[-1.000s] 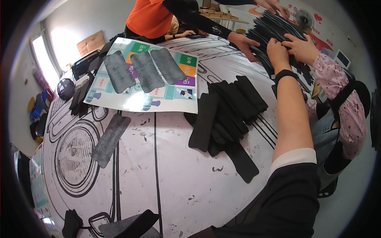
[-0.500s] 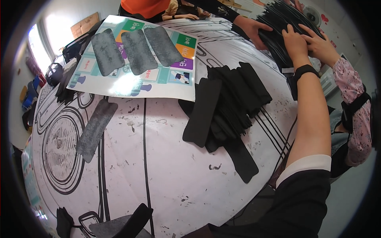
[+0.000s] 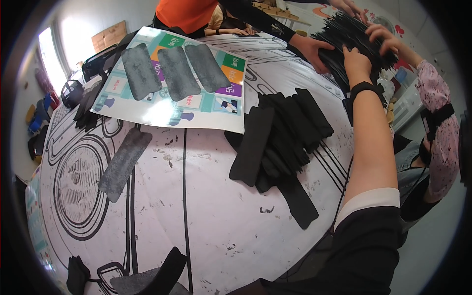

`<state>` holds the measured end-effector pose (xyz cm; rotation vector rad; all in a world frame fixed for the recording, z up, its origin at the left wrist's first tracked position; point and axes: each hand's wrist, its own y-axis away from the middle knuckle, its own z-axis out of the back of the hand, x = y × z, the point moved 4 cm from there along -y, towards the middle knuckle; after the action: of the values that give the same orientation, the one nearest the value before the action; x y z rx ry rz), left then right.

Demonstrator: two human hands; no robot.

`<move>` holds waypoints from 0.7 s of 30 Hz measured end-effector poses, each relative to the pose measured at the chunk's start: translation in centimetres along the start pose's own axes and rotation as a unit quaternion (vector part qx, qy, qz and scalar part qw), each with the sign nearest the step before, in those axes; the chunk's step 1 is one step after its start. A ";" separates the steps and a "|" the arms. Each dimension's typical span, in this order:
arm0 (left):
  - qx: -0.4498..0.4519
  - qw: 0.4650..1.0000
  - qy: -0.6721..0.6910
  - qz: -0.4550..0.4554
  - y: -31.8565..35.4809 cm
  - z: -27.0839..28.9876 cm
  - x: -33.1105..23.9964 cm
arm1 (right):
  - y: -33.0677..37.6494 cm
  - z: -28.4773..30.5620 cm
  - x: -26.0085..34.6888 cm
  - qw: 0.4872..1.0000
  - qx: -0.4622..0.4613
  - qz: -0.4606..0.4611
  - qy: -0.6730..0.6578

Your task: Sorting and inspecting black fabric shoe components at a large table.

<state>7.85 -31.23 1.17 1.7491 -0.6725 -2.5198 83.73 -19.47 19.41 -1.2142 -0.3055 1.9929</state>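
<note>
My right hand (image 3: 357, 65) reaches to the far right and grips the near side of a thick stack of black strips (image 3: 339, 42), its fingers partly hidden against the layers. A black band circles my wrist. A person in orange holds the same stack with one hand (image 3: 314, 53) at its left side and another hand (image 3: 348, 7) near its top. At its right edge is the curled hand (image 3: 386, 37) of a person in a pink patterned sleeve. My left hand is out of view. On the table lies a loose pile of black strips (image 3: 280, 132).
A printed board (image 3: 132, 115) carries several grey mottled strips (image 3: 179, 73). Another grey strip (image 3: 125, 164) lies on the white, black-lined table cover (image 3: 221, 211). Black strips (image 3: 169, 270) sit at the near edge, and a dark bundle (image 3: 88, 105) lies left of the board.
The stack has shifted slightly left with my right hand still on it. The pink-sleeved person's hand has moved up and curled. The orange-clad person's upper hand now shows more. The view has shifted slightly.
</note>
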 end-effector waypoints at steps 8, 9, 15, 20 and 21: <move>-0.026 1.000 -0.007 0.002 3.6 1.0 3.9 | 0.1 1.8 0.2 0.996 0.081 -0.005 -0.043; -0.028 1.000 -0.001 0.009 3.7 1.2 4.4 | -0.2 1.4 0.2 0.995 0.083 -0.012 -0.050; -0.003 0.993 -0.116 0.021 3.9 1.6 4.8 | -0.8 1.3 0.4 0.993 0.089 -0.036 -0.072; 0.014 1.000 -0.026 0.009 3.4 0.5 3.8 | -1.4 0.5 -0.6 0.992 0.030 0.012 -0.120; 0.016 1.000 -0.024 0.006 3.3 0.4 3.8 | -1.0 1.4 -0.1 0.993 0.011 0.044 -0.110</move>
<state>5.27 -35.07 -1.00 1.6934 -0.7263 -2.5651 83.05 -18.62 20.70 -1.0118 -0.3420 2.2058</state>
